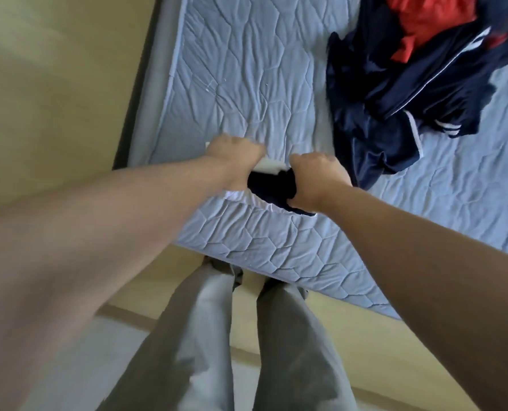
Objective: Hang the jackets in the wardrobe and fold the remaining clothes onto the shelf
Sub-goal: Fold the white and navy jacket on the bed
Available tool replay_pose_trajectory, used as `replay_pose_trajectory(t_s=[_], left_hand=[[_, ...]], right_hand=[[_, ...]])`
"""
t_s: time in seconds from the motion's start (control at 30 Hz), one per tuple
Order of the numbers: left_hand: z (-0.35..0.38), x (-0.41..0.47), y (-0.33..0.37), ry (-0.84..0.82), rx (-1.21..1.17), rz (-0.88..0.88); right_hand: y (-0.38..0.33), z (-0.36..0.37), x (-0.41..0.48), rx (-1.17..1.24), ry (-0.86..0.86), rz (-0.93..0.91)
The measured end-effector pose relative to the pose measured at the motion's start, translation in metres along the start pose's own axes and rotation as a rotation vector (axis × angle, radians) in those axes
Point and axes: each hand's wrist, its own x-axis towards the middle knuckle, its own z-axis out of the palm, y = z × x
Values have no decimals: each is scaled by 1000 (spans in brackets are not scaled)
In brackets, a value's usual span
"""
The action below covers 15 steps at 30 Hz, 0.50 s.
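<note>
A small folded garment [273,185], dark navy with white parts, is held just above the near corner of the blue quilted mattress [247,84]. My left hand [235,158] grips its left side and my right hand [318,179] grips its right side, fingers curled over it. Most of the garment is hidden under my hands. A heap of clothes lies at the far right of the mattress: a navy jacket with white stripes [410,93] and a red garment [427,22] on top of it.
The mattress sits on a dark bed frame [134,93] with yellowish floor [39,84] to the left. My legs in grey trousers [205,336] stand at the bed's near edge. No wardrobe or shelf is in view.
</note>
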Motion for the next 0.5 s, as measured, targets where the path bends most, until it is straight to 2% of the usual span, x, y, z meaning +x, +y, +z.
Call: replay_pose_trajectory(t_s=[0.13, 0.23, 0.5], left_hand=[[-51, -133, -9, 123, -13, -148], [-83, -238, -24, 179, -47, -264], [-113, -479, -90, 321, -131, -736]], right_hand=[[-53, -79, -87, -62, 22, -146], [-105, -138, -134, -123, 95, -340], [-291, -281, -191, -438, 203, -770]])
